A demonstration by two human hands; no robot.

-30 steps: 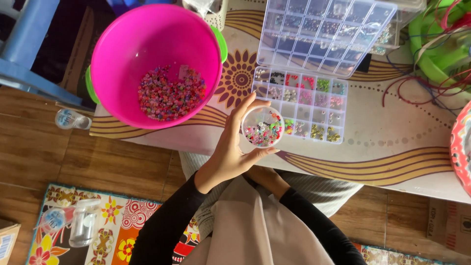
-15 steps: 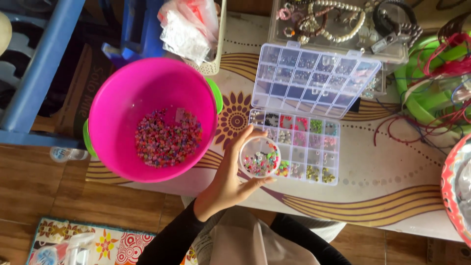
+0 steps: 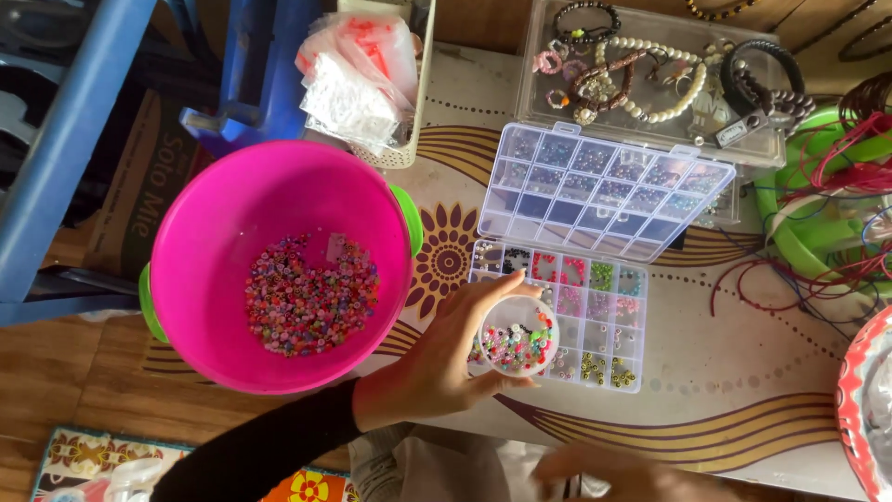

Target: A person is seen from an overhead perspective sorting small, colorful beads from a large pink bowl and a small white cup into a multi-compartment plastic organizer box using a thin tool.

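Observation:
My left hand [image 3: 444,361] grips a small round clear cup [image 3: 517,336] half full of mixed coloured beads, held over the near left corner of a clear compartment bead box [image 3: 595,316]. The box lid [image 3: 602,191] stands open behind it. My right hand [image 3: 624,472] is at the bottom edge, blurred, low near my lap, and I cannot tell whether it holds anything. To the left stands a large pink bowl [image 3: 232,214] with a heap of coloured beads [image 3: 310,295] in its bottom.
A clear tray of bracelets and necklaces [image 3: 650,74] lies at the back. A white basket with plastic bags [image 3: 367,79] stands behind the bowl. Green hoops and red cords [image 3: 836,214] are at the right, a red patterned bowl [image 3: 859,400] at the right edge, blue furniture [image 3: 84,139] at the left.
The view has tilted toward the back of the table, showing the bracelet tray. My left hand still holds the bead cup over the box. My right hand has come into view at the bottom.

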